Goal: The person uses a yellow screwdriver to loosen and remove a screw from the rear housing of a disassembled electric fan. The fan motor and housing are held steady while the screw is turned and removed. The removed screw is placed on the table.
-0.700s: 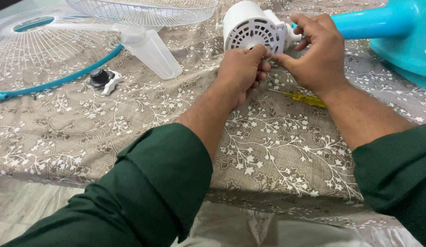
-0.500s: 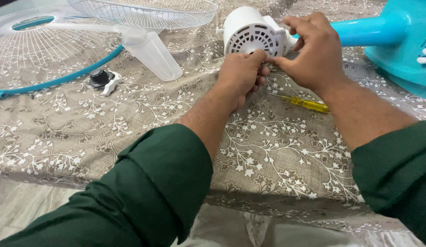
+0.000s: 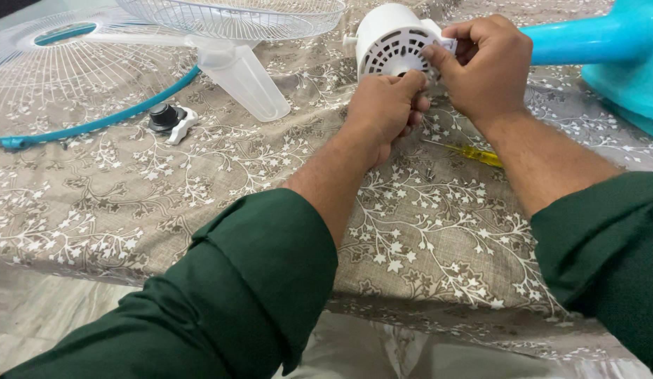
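Observation:
A white vented fan motor housing [image 3: 391,38] lies on its side at the top centre of the patterned tablecloth [image 3: 221,182]. My left hand [image 3: 386,105] is closed just below its vented face, fingertips pinched at the lower edge; what it pinches is hidden. My right hand [image 3: 484,63] grips the housing's right side, fingers curled over a white part there. A yellow-handled screwdriver [image 3: 477,154] lies on the cloth under my right wrist. The teal fan stand [image 3: 607,49] reaches in from the top right behind my right hand.
A white wire fan guard [image 3: 228,14] and a translucent fan blade [image 3: 242,77] lie at the top left, with a second guard ringed in teal [image 3: 95,123]. A black knob with a white piece [image 3: 169,118] rests near them. The table's edge runs along the bottom.
My right hand has moved up from beside my left hand's fingertips onto the housing's right side. My left hand rose slightly towards the vented face.

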